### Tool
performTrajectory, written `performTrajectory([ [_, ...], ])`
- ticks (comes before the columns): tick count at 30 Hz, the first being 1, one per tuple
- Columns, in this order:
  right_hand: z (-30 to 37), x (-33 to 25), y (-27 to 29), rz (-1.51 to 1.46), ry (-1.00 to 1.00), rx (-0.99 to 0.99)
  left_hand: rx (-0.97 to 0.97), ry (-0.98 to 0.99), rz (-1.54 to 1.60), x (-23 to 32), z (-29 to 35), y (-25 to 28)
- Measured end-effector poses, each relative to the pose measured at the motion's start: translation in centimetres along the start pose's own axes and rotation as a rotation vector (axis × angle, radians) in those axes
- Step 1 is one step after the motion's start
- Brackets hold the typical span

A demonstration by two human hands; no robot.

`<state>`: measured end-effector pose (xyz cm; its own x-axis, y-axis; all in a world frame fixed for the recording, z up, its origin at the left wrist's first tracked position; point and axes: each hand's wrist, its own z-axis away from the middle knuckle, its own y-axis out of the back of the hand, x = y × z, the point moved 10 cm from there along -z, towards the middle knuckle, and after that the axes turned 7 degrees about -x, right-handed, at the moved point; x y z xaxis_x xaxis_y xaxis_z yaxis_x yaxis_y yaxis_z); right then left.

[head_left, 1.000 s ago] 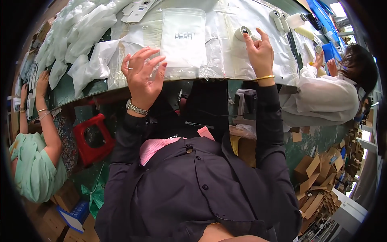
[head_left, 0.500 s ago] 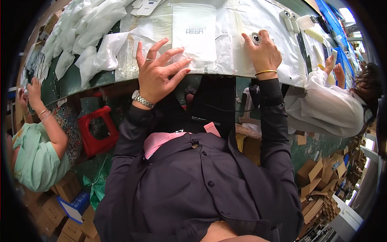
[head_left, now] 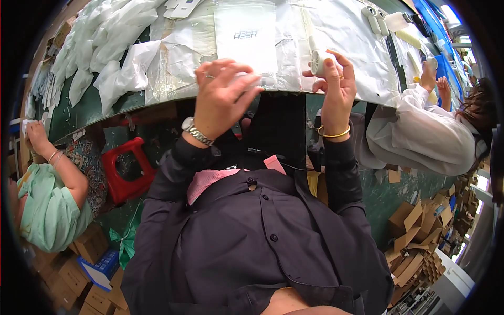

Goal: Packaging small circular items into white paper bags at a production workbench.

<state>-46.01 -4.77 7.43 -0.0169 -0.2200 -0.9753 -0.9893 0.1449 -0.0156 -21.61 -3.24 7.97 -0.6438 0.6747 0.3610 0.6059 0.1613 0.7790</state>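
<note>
A small white cylindrical piece (head_left: 318,63) with a round end is gripped in the fingers of my right hand (head_left: 337,89), held up over the near edge of the table. My left hand (head_left: 224,97) hovers at the same edge, its fingers loosely apart and slightly blurred; I see nothing clearly held in it. Just beyond its fingertips, a flat frosted plastic pouch (head_left: 244,50) with dark print lies on the white covered tabletop (head_left: 184,58).
White plastic bags (head_left: 100,42) are heaped at the left. White handheld pieces (head_left: 374,21) lie at the back right. Co-workers sit on both sides, one in a white sleeve (head_left: 420,131). A red stool (head_left: 128,170) and cardboard boxes (head_left: 415,231) stand on the floor.
My right hand has lifted the white cylindrical piece off the table and turned it, drawing it nearer. My left hand has come off the pouch, moving right and toward me.
</note>
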Motion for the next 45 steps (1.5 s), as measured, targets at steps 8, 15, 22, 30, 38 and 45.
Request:
performTrajectory([
  [8, -1.9, 0.8, -4.8, 0.016, 0.185, -0.255, -0.012, -0.048, -0.085, 4.0, -2.3, -2.7],
  [15, -2.0, 3.4, -6.7, -0.001, 0.138, -0.274, 0.008, -0.049, 0.052, 3.1, -2.0, -3.3],
  [22, -1.8, 3.3, -6.8, 0.155, 0.218, -0.251, -0.068, -0.037, 0.174, 1.4, -0.1, -0.8],
  [30, -2.0, 3.0, -6.5, 0.025, 0.203, -0.253, -0.308, 0.347, 0.284, -5.3, 7.6, 4.9],
  [38, -2.0, 3.3, -7.2, 0.083, 0.174, -0.321, 0.007, 0.018, 0.129, -1.1, -0.4, 3.5],
  [45, -1.9, 3.0, -7.1, 0.100, 0.159, -0.295, -0.028, 0.196, -0.127, -3.2, -3.8, -1.0],
])
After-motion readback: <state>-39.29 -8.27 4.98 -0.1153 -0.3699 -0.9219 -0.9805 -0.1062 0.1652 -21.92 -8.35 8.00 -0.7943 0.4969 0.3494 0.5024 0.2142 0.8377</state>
